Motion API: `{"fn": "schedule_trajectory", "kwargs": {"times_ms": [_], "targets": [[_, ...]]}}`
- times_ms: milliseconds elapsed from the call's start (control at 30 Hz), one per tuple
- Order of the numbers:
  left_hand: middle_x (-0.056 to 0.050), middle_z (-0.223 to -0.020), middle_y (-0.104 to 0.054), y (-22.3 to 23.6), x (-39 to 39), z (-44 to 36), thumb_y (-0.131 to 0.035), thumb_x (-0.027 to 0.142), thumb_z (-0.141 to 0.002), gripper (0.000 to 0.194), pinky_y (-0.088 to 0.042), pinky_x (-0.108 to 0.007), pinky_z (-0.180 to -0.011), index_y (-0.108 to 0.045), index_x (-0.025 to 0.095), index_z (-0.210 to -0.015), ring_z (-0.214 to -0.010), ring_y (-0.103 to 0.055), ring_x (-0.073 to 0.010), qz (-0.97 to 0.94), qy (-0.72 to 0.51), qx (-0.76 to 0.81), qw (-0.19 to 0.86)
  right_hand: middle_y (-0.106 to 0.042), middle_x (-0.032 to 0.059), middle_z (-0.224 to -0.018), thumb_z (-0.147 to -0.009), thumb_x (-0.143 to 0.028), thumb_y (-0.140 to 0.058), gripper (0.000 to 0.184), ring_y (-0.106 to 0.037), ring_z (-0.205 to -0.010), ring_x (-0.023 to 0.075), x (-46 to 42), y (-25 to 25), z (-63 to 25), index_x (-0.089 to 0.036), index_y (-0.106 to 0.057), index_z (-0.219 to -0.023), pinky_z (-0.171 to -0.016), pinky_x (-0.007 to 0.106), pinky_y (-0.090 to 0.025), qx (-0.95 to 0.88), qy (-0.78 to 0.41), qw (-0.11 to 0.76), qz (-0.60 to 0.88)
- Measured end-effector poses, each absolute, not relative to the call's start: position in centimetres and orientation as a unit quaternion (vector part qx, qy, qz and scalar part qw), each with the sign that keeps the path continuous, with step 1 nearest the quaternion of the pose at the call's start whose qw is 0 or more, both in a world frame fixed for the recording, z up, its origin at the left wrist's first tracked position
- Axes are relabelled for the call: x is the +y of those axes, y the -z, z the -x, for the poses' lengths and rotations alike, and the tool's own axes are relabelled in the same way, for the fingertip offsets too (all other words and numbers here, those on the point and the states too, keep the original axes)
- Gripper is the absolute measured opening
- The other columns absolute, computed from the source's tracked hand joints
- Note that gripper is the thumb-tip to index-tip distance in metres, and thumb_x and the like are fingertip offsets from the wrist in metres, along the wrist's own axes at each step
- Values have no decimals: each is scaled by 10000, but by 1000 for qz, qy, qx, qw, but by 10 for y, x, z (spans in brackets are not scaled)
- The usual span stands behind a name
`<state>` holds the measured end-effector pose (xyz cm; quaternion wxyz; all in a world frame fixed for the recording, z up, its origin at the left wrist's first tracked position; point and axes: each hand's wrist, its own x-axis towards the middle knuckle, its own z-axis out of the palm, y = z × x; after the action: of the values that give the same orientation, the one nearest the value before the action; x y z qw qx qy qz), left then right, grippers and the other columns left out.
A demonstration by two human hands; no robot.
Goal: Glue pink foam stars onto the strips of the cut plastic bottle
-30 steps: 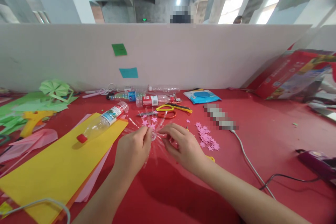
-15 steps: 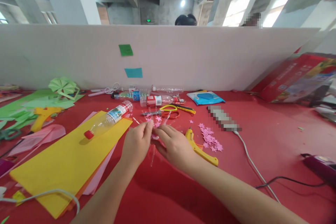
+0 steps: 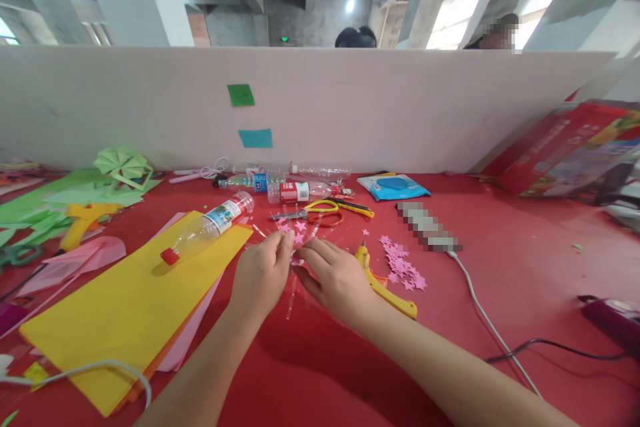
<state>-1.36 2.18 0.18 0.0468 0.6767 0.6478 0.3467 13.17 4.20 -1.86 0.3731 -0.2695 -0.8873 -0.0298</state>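
My left hand (image 3: 261,271) is closed, with thumb and forefinger pinched at the edge of a clear plastic piece whose thin strips (image 3: 291,300) spread outward. My right hand (image 3: 343,283) bends over the same piece from the other side, its fingertips together at the middle. Pink stars (image 3: 299,238) lie on or among the strips just beyond my fingers. My fingers hide the centre of the piece. Beside my right hand lies a yellow glue gun (image 3: 397,301), with a pile of pink stars (image 3: 403,263) past it. Scissors (image 3: 325,207) rest beyond both hands.
Yellow paper sheets (image 3: 125,307) lie at left, with a red-capped bottle (image 3: 200,235) on them. More plastic bottles (image 3: 315,191), a cutter (image 3: 357,207) and a blue wipes pack (image 3: 395,187) line the back. A white cable (image 3: 477,303) crosses the right side.
My right fingers have shifted very slightly at the middle of the plastic piece. Both hands stay in nearly the same place, and the view has moved a little.
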Motion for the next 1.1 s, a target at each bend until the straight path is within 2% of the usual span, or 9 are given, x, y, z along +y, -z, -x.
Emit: {"fn": "schedule_trajectory", "kwargs": {"times_ms": [200,400,533,700,867,1000,1100], "targets": [[-20,-498,-581,-3,20,16,-369,351,-916,354,-251,-262,-487,-557,194,-660,-455,-519,-149,-691,-296,655,-73,-636,104,-913,-894,-195,-483,128,-612,-807,214,38,13,-133,-156,-552,-995,-651,315,-507,-890,17,361,278],[16,-463,-510,-7,19,20,-375,379,-909,368,-261,-244,-498,-499,201,-612,-453,-469,-131,-689,-325,646,-55,-643,85,-914,-888,-199,-486,117,-623,-797,187,36,0,-146,-178,-560,-977,-653,277,-496,-869,1,402,288],[27,-465,-498,-8,19,22,-383,374,-907,378,-265,-239,-505,-475,196,-586,-451,-450,-114,-679,-353,641,-51,-632,59,-852,-870,-180,-472,122,-594,-650,143,45,-3,-170,-182,-570,-942,-567,239,-453,-841,-13,410,352],[40,-462,-479,-9,19,25,-424,344,-899,359,-282,-232,-503,-490,188,-581,-450,-432,-100,-672,-377,634,-74,-618,37,-798,-832,-181,-489,88,-578,-607,138,62,3,-204,-189,-576,-831,-547,240,-433,-817,-54,366,443],[19,-601,-543,-9,21,28,-481,278,-879,177,-375,-234,-569,-584,176,-777,-536,-474,-112,-676,-446,566,-157,-640,35,-777,-834,-205,-486,120,-582,-612,147,80,2,-231,-195,-590,-773,-558,250,-428,-780,-45,365,507],[-28,-763,-569,-12,20,26,-549,201,-834,52,-434,-265,-635,-554,184,-785,-667,-521,-141,-688,-473,515,-192,-660,32,-772,-815,-166,-515,106,-597,-632,158,89,7,-249,-197,-608,-777,-546,245,-405,-779,-2,283,560],[-29,-781,-548,-11,16,21,-576,142,-806,86,-452,-278,-651,-536,192,-749,-715,-527,-150,-708,-491,467,-201,-665,37,-749,-796,-116,-532,133,-605,-652,170,93,19,-256,-190,-628,-741,-551,249,-389,-793,7,225,566]]}}
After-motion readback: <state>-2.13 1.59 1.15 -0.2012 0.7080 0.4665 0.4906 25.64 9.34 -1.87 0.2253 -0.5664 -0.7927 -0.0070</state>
